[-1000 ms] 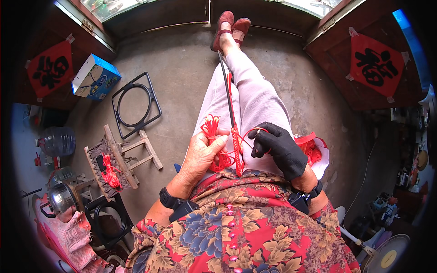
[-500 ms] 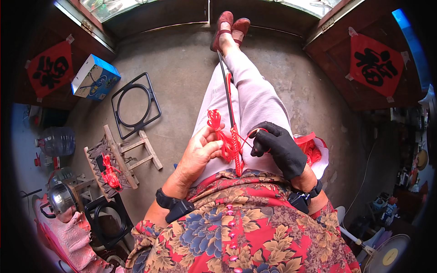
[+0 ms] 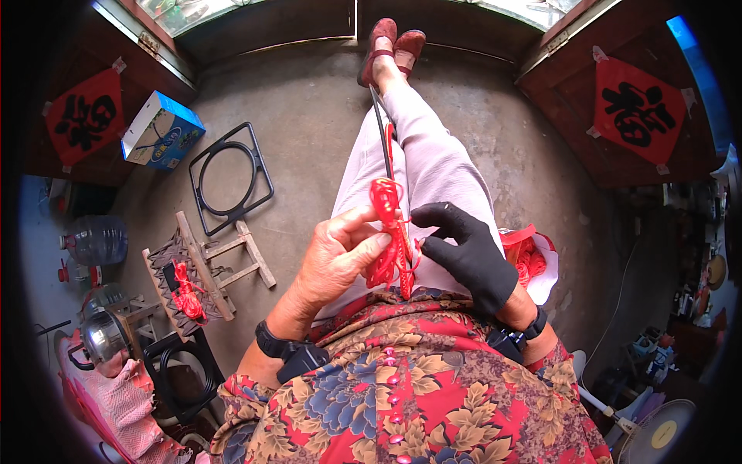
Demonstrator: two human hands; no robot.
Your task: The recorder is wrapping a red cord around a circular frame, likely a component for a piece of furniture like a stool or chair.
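My left hand (image 3: 348,247) is closed on a bundle of red cord (image 3: 384,197), looped and gathered at its middle, held over my lap. Beneath the bundle, a thin black rod (image 3: 384,139) runs from near my shoes up toward my waist. Red cord is braided tightly round its near end (image 3: 404,282). My right hand (image 3: 468,251), in a black glove, is just right of the bundle. Its thumb and forefinger are apart, their tips close to the cord; whether they touch a strand is hard to make out.
By my right thigh sits a white-and-red bag (image 3: 545,271) with red cord inside. At left a wooden folding stool (image 3: 209,271) carries another red cord bundle (image 3: 187,292). Beyond it are a black square frame with a ring (image 3: 259,147) and a blue box (image 3: 174,139). A fan (image 3: 661,433) stands at lower right.
My left hand has moved right, bringing the cord bundle over the rod. My right fingers have spread from a closed pinch, and the strand stretched to them no longer shows.
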